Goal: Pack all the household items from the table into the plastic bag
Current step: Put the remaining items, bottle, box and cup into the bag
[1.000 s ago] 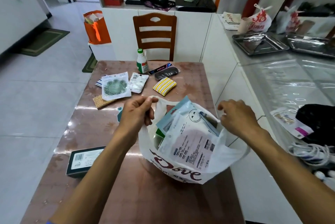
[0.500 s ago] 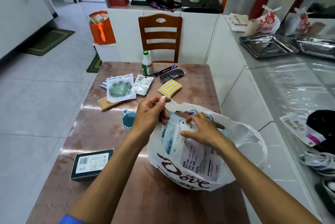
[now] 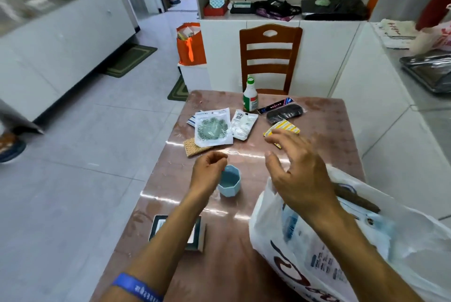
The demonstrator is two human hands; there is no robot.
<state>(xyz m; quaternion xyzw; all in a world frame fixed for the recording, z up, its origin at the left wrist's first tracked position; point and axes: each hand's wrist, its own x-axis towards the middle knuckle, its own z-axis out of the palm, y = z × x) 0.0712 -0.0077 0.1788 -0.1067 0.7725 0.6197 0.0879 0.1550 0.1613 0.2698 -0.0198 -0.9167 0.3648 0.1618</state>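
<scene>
Left hand (image 3: 210, 169) loosely curled, empty, beside blue cup (image 3: 229, 180); right hand (image 3: 300, 174) spread open, empty, above plastic bag (image 3: 317, 253).

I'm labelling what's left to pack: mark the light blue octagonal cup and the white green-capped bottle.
light blue octagonal cup (image 3: 229, 184): head view, front outer wall.
white green-capped bottle (image 3: 250, 99): head view, label on the body.

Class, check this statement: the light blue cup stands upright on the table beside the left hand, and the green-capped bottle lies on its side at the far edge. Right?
Not quite. The head view shows the green-capped bottle standing upright, not lying on its side. The rest holds: the light blue cup stands upright on the table beside the left hand.
</scene>
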